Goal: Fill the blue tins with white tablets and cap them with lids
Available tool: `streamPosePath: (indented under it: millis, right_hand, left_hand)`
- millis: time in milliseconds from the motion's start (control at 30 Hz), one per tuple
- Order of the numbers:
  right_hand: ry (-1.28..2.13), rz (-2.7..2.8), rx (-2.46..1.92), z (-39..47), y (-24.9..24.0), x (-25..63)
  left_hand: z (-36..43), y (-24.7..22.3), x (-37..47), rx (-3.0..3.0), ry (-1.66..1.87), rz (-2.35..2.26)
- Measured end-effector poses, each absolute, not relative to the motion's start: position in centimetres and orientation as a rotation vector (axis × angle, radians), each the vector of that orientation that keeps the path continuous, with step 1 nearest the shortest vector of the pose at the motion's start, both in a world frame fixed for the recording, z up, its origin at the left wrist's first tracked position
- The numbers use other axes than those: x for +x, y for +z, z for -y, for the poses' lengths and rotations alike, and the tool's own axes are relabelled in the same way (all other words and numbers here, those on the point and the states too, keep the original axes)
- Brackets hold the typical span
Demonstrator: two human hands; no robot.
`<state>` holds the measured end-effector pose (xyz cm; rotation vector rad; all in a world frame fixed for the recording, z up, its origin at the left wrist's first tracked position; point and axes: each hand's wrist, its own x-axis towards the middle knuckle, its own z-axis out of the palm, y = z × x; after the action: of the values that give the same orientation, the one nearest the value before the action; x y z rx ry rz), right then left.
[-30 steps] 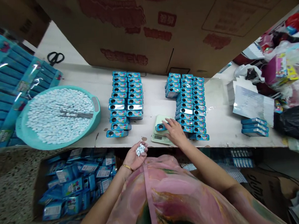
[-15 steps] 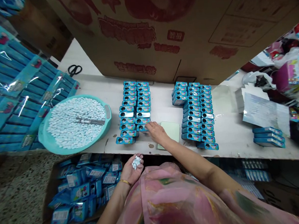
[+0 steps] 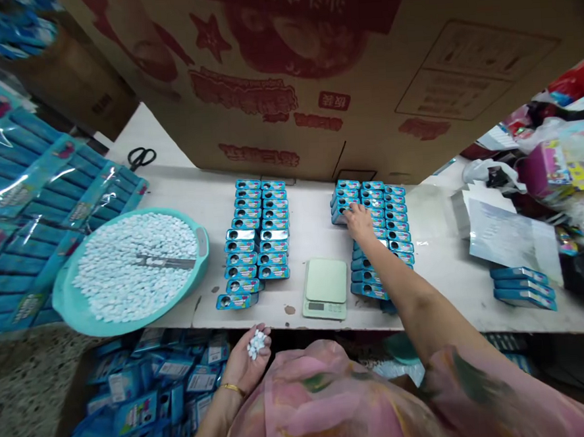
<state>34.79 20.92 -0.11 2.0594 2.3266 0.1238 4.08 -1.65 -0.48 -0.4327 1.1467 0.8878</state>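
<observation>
My left hand (image 3: 248,359) is cupped palm up at the table's front edge, holding a small heap of pale blue-white tablets (image 3: 257,344). My right hand (image 3: 360,222) reaches over the right-hand rows of blue tins (image 3: 369,276). Its bent fingertips are on the front blue tin (image 3: 340,214) of the short column there; the hand partly hides the neighbouring tins. Two columns of similar tins (image 3: 242,259), with dark round openings on top, stand left of a pale green kitchen scale (image 3: 326,289). A turquoise basin (image 3: 202,240) holds many tablets and a flat metal tool (image 3: 166,261).
A large cardboard box (image 3: 266,114) stands along the table's back. Black scissors (image 3: 141,158) lie behind the basin. Wrapped blue packs (image 3: 33,195) are at left, and blue packets (image 3: 136,412) fill a box below. Several stacked tins (image 3: 524,288) and white card (image 3: 513,231) are at right.
My right hand has moved from the left group of tins across to the right group, uncovering the scale. My left hand still cups the tablets. The view has shifted slightly.
</observation>
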Motion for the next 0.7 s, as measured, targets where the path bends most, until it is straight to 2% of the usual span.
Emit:
streamPosePath:
  millis: [200,433,600,700]
  right_hand:
    - [0.15,-2.435,1.679,-19.2,0.6,34.0]
    - [-0.033,-2.647,1.302,-9.6,4.2,29.2]
    - [-0.207,-2.749,1.303,-5.8,3.0,28.7]
    - [-0.311,-2.754,1.591,-5.4,2.1,30.6]
  left_hand:
    - [1.3,-0.1,5.0,-0.442,0.871,-1.147]
    - [0.9,-0.2,5.7,-0.389,0.817,-1.078]
    - [1.2,-0.5,6.0,-0.353,0.798,-1.032]
    - [1.7,-0.6,6.0,-0.35,0.801,-1.038]
